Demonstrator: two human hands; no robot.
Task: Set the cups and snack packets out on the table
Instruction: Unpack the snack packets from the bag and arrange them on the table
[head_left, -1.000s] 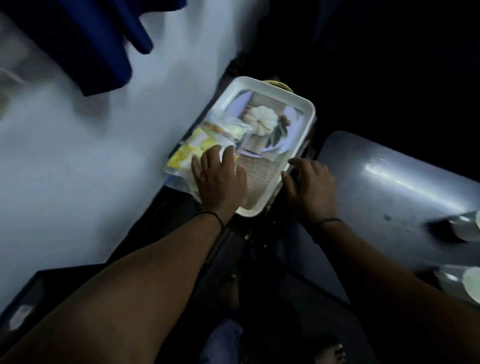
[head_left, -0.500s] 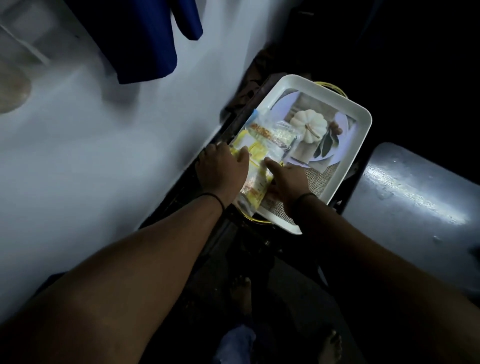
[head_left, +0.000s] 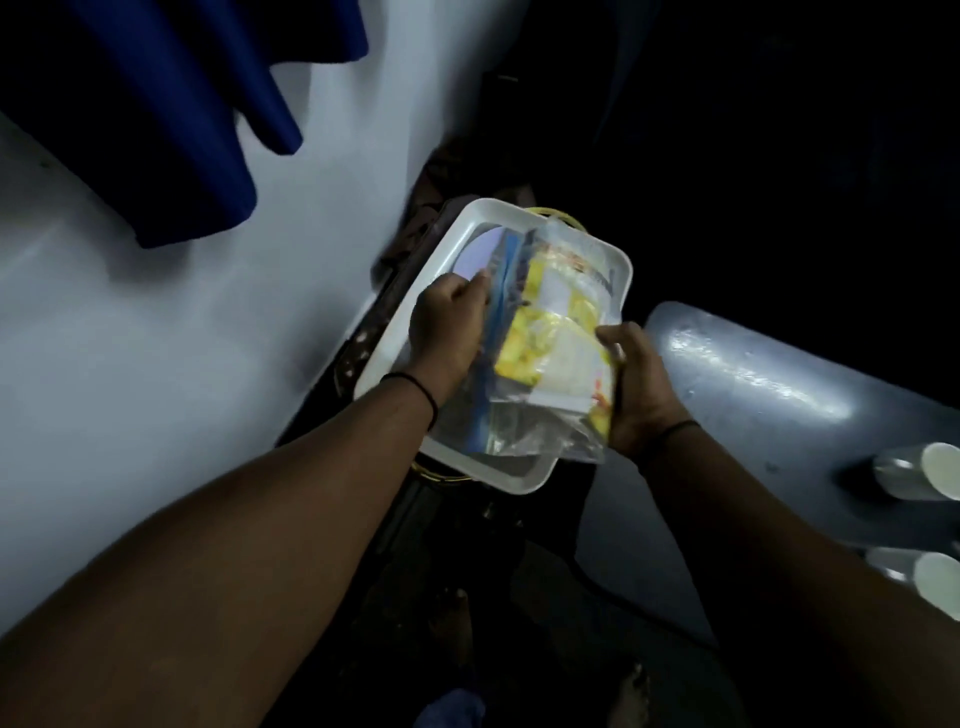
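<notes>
Lifting off the tray (head_left: 395, 358): the snack packets (head_left: 550, 343), a clear bag with yellow wrappers inside, now tilted up above it, where half a second ago they lay flat on it. Left hand (head_left: 449, 332) pinches the bag's edge at 9 o'clock, fingers curled; right hand (head_left: 636, 384) grips the opposite side at 3 o'clock, thumb over the plastic. Tray sits beside the pale wall (head_left: 156, 338). Table (head_left: 769, 384) lies at 3 o'clock of the tray, near but apart. Two cups (head_left: 919, 470) already stand at its 4 o'clock end. Judgement: cups done, packets in transit; a swing to 3 o'clock would finish it. Loose bag could sag or spill.
</notes>
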